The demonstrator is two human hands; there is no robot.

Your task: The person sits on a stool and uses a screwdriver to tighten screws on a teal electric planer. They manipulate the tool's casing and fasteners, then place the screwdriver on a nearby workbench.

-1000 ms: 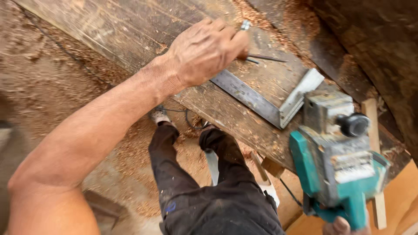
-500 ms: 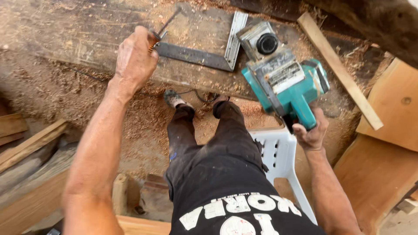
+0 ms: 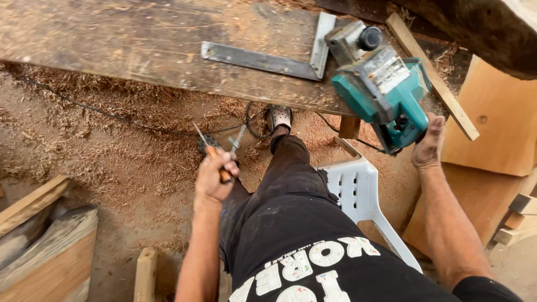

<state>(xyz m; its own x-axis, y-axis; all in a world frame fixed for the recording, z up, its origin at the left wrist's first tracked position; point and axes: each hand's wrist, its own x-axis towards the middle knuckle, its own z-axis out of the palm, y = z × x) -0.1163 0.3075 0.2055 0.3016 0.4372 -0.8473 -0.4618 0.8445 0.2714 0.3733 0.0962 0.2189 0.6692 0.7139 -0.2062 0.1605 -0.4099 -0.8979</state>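
My left hand (image 3: 213, 178) is closed around a screwdriver (image 3: 211, 151) and a small metal wrench (image 3: 236, 141), held above my left knee over the sawdust floor. My right hand (image 3: 428, 142) grips the handle of a teal electric planer (image 3: 383, 86), which is lifted and tilted near the right end of a long weathered wooden plank (image 3: 128, 45). A metal carpenter's square (image 3: 268, 60) lies flat on that plank, just left of the planer.
A white plastic chair (image 3: 361, 193) is under me. Sawdust and shavings (image 3: 112, 151) cover the ground, with a black power cord (image 3: 84, 106) across them. Wood panels (image 3: 495, 123) lean at right, timber offcuts (image 3: 39, 246) lie at left, and a thin batten (image 3: 433, 78) rests behind the planer.
My left hand has come off the plank with the screwdriver and wrench and dropped to my knee. The planer has stayed up in my right hand, shifting slightly right.
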